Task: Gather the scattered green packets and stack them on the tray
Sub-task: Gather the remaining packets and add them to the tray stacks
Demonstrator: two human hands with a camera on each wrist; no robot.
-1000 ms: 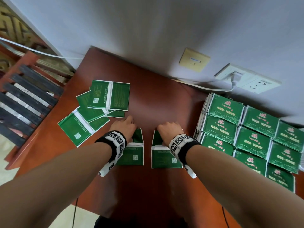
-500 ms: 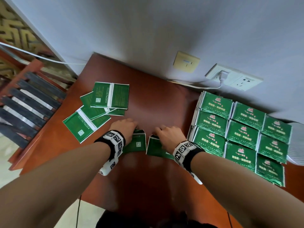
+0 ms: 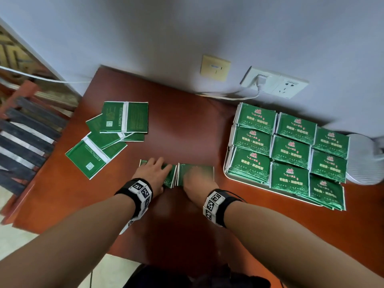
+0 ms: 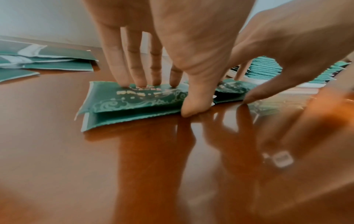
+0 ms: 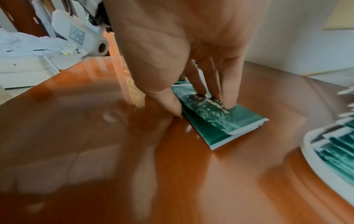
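Pressing down on two small piles of green packets, the person works at the near middle of a reddish-brown table [image 3: 187, 129]. The left hand [image 3: 152, 173] lies on the left pile [image 4: 132, 104]: four straight fingers [image 4: 122, 71] bear on the top packet's printed face, and the thumb [image 4: 195, 104] sets its tip against the pile's near edge at the table surface. The right hand [image 3: 199, 179] lies on the right pile [image 5: 216, 121] in like manner, straight fingers [image 5: 229, 94] on top and the thumb at the near left corner. The two piles sit side by side, edges almost touching. Neither pile is lifted; both lie flat on the table. To the left, well apart, loose packets [image 3: 112, 134] lie overlapping, plain backs up. To the right, a white tray [image 3: 245, 178] carries stacked packets [image 3: 291, 150] arranged in rows, printed faces up. On the wall behind the table are a beige switch plate [image 3: 215, 67] and a white socket [image 3: 274, 83] with a plug and cable.
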